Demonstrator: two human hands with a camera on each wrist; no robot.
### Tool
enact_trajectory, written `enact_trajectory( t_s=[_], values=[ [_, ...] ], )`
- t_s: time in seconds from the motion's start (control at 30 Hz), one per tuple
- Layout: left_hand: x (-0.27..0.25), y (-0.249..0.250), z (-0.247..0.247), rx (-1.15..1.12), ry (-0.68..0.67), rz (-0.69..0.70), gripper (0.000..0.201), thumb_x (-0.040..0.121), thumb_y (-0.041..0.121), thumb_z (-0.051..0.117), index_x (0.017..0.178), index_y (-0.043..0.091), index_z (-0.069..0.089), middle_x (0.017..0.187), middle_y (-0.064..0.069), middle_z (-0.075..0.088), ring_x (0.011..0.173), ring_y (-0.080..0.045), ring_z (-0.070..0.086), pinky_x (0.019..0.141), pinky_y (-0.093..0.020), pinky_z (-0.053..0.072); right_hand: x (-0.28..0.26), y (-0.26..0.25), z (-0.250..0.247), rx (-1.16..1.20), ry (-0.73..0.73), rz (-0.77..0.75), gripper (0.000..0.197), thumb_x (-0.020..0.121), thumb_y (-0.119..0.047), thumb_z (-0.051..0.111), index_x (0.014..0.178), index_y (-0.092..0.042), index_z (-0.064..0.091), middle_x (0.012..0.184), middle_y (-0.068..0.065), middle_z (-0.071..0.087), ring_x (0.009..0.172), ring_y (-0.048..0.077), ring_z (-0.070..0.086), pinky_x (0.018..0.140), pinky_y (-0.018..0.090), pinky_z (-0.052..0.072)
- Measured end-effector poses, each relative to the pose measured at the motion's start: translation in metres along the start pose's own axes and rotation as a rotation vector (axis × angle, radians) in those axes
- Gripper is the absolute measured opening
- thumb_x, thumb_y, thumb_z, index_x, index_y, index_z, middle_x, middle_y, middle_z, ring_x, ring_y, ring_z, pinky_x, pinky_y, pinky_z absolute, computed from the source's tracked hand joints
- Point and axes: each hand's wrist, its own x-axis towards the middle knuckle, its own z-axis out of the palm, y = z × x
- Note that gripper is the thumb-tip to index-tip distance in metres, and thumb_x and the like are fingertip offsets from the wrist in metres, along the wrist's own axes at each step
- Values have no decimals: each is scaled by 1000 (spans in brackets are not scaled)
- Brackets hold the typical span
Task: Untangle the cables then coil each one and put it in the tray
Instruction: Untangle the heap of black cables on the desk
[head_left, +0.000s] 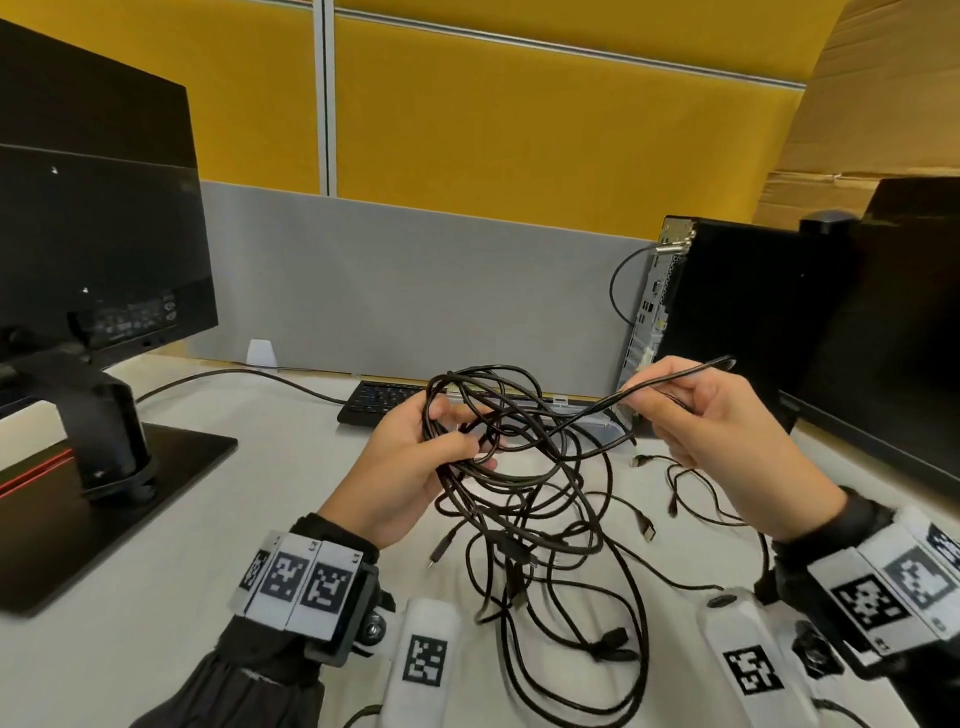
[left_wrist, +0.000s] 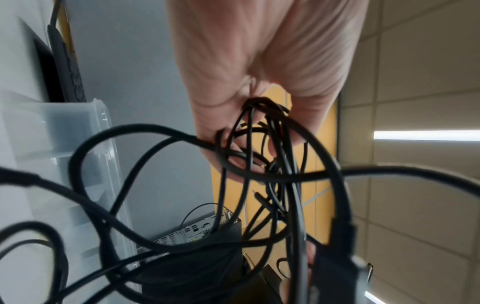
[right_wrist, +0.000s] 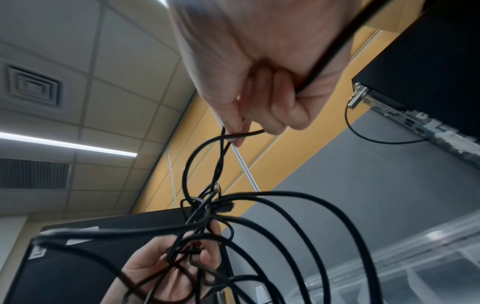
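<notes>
Our left hand (head_left: 410, 462) is gripping the knotted middle of the black cables (head_left: 519, 467), fingers curled round several loops at once, holding the bundle up above the tabletop (head_left: 208, 545). From the left wrist view we are seeing those fingers (left_wrist: 233, 144) threaded through the loops. Our right hand (head_left: 727, 431) is pinching one cable (head_left: 675, 376) and drawing it up and to the right of the tangle; its free end is sticking out past the thumb. In the right wrist view the fingers (right_wrist: 280, 111) are curling round that strand, which is running down into the knot.

Below the hands, the rest of the cables are hanging down and trailing in loose loops over the tabletop, with several plugs lying near our right wrist. We are seeing the clear tray (head_left: 602, 418) behind the tangle, just beside the keyboard (head_left: 379, 402) and in front of the computer (head_left: 727, 312). A monitor (head_left: 93, 249) is standing to the left, another (head_left: 909, 322) to the right, with a grey partition (head_left: 415, 291) at the back.
</notes>
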Motion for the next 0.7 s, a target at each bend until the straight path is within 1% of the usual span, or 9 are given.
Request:
enact_trajectory(
  t_s=[0.1, 0.17, 0.27, 0.33, 0.43, 0.5, 0.53, 0.6, 0.7],
  values=[
    [0, 0, 3, -15, 32, -2, 33, 82, -23, 44, 78, 9, 38, 86, -3, 69, 75, -25, 71, 67, -34, 59, -1, 5, -2, 48, -39, 42, 10, 92, -12, 53, 89, -12, 62, 47, -10, 45, 43, 5, 30, 42, 14, 27],
    [-1, 0, 3, 28, 59, 13, 27, 82, -20, 48, 84, 6, 44, 92, -7, 62, 74, -26, 70, 69, -38, 59, -1, 6, -3, 81, -72, 74, 11, 92, -13, 53, 89, -12, 63, 48, -8, 42, 46, 8, 26, 42, 17, 25],
    [-1, 0, 1, 114, 77, 76, 43, 80, -18, 55, 101, 16, 38, 106, -9, 56, 81, -20, 67, 71, -42, 59, -1, 6, -3, 96, -85, 78, 13, 92, -12, 52, 88, -14, 64, 47, -9, 43, 47, 9, 24, 43, 18, 23],
    [0, 0, 0, 182, 39, 151, 50, 79, -17, 58, 95, 23, 35, 112, -7, 54, 93, -15, 62, 71, -36, 58, 0, 5, -2, 104, -87, 66, 12, 92, -13, 52, 89, -15, 64, 48, -10, 44, 48, 9, 24, 43, 18, 22],
    [1, 2, -1, 402, -61, 230, 34, 70, 8, 71, 77, 31, 47, 117, 8, 57, 105, -15, 56, 82, -28, 51, 2, 3, -2, 93, -86, 51, 13, 93, -14, 51, 93, -14, 64, 47, -11, 45, 47, 8, 26, 42, 17, 24],
    [3, 7, 1, 666, -98, 274, 25, 65, 28, 77, 75, 35, 55, 114, 22, 55, 107, -6, 54, 95, -29, 43, 4, 4, -3, 111, -93, 49, 13, 94, -14, 51, 93, -15, 64, 48, -10, 41, 46, 7, 25, 41, 16, 24],
    [5, 8, 2, 811, -94, 306, 23, 66, 33, 79, 76, 37, 58, 113, 24, 53, 108, 0, 52, 96, -26, 40, 5, 5, -2, 125, -106, 55, 13, 94, -14, 51, 92, -15, 64, 49, -10, 38, 46, 7, 25, 42, 17, 24],
    [10, 9, 8, 1047, -43, 396, 18, 69, 36, 78, 77, 40, 62, 110, 23, 51, 100, 3, 51, 89, -23, 40, 4, 8, -2, 179, -134, 78, 13, 94, -13, 51, 90, -15, 64, 51, -8, 34, 46, 6, 24, 42, 17, 22],
    [14, 12, 23, 1272, 7, 467, 13, 74, 44, 71, 86, 39, 68, 102, 17, 47, 82, -2, 51, 75, -28, 47, 2, 13, -2, 314, -163, 114, 16, 93, -9, 50, 85, -15, 63, 54, -6, 31, 48, 7, 21, 44, 19, 16]
  ],
)
